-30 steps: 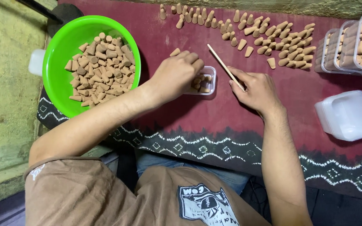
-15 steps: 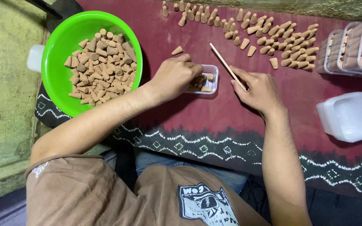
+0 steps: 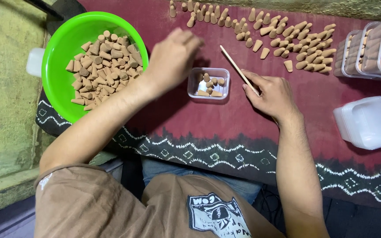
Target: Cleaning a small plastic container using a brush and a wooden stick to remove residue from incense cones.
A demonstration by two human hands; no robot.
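1. Lowest in the frame, the person's brown shirt (image 3: pixel 111 207) fills the bottom, both forearms reaching up over a dark red cloth (image 3: pixel 225 119) with a white zigzag border that covers the counter.
2. Right of centre, the right hand (image 3: pixel 272 94) rests on the cloth, its fingers closed around a thin wooden stick (image 3: pixel 237 66) that slants toward the upper left.
3. At the middle, a small clear plastic box (image 3: pixel 208 83) sits on the cloth, partly filled with tan cones.
4. Just up and left of that box, the left hand (image 3: pixel 173 55) hangs blurred above the cloth; I cannot tell whether it holds anything.
5. At the left, a green bowl (image 3: pixel 62 88) holds a heap of cones (image 3: pixel 100 66).
6. At the right edge, a stack of empty clear boxes (image 3: pixel 369 123) lies below filled boxes (image 3: pixel 373 46).
7. Farthest, along the top, loose cones (image 3: pixel 283 42) lie scattered.
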